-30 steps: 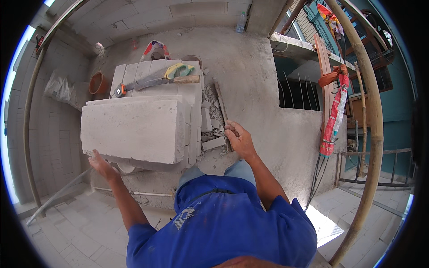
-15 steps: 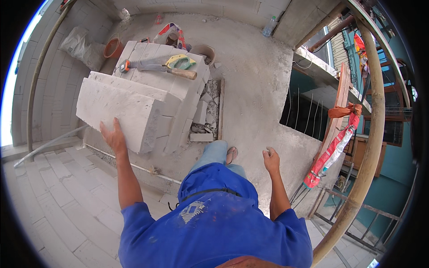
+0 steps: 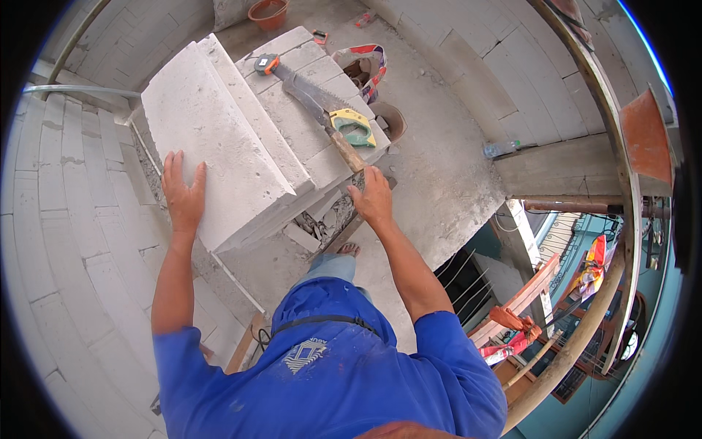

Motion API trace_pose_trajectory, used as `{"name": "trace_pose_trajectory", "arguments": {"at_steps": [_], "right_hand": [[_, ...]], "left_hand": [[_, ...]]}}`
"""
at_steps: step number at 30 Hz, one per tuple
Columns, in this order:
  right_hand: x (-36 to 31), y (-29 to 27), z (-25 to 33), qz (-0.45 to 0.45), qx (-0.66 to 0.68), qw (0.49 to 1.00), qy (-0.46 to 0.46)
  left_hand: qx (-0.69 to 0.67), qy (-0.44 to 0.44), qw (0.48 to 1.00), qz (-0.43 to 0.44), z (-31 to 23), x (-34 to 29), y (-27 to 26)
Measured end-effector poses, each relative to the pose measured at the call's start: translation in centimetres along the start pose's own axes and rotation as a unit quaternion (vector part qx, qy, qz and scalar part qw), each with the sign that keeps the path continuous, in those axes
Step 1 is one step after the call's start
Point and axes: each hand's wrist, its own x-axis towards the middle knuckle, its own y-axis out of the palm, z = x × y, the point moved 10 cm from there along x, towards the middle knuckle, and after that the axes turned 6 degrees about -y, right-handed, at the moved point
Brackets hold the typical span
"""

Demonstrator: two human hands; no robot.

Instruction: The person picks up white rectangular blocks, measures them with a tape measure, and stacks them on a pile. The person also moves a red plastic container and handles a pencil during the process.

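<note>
My left hand [image 3: 183,194] rests flat, fingers stretched, on the near left part of a large pale block [image 3: 212,132]. My right hand [image 3: 374,196] reaches out just short of the wooden handle [image 3: 346,151] of a bladed tool, thumb and fingers apart, seemingly not wrapped round it. Beside that handle lies a handsaw with a yellow and green grip [image 3: 352,126]. Their blades overlap, so I cannot make out the wooden-handled tool's kind. A black and orange tape measure [image 3: 266,64] sits at the blades' far end. These tools lie on stacked blocks [image 3: 314,62].
Behind the stack stand an open sack [image 3: 365,64], a bucket [image 3: 389,121] and an orange tub [image 3: 268,14]. Rubble [image 3: 325,218] lies by my feet. To the right is a floor opening [image 3: 468,274] with bare rods and a bamboo pole [image 3: 585,329]. A block wall [image 3: 88,241] runs along the left.
My view has turned to the right. My right hand has moved forward from beside my body to near the wooden handle. My left hand stays at the large block, now laid flatter on it.
</note>
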Motion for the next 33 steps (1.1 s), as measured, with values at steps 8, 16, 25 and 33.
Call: {"name": "trace_pose_trajectory", "arguments": {"at_steps": [8, 16, 25, 33], "right_hand": [[7.7, 6.9, -0.7, 0.225, -0.051, 0.973, 0.016], [9.9, 5.3, -1.8, 0.218, 0.224, 0.949, 0.026], [23.1, 4.4, -3.2, 0.191, 0.135, 0.972, -0.030], [25.7, 7.6, -5.6, 0.246, -0.027, 0.963, -0.110]], "left_hand": [[0.013, -0.034, 0.999, 0.023, 0.2, -0.6, -0.2], [0.017, -0.055, 0.998, 0.024, -0.8, -0.3, -0.1], [0.093, -0.119, 0.988, 0.037, -0.4, 0.1, -0.6], [0.134, -0.165, 0.977, 0.009, 0.5, -0.4, -1.0]]}}
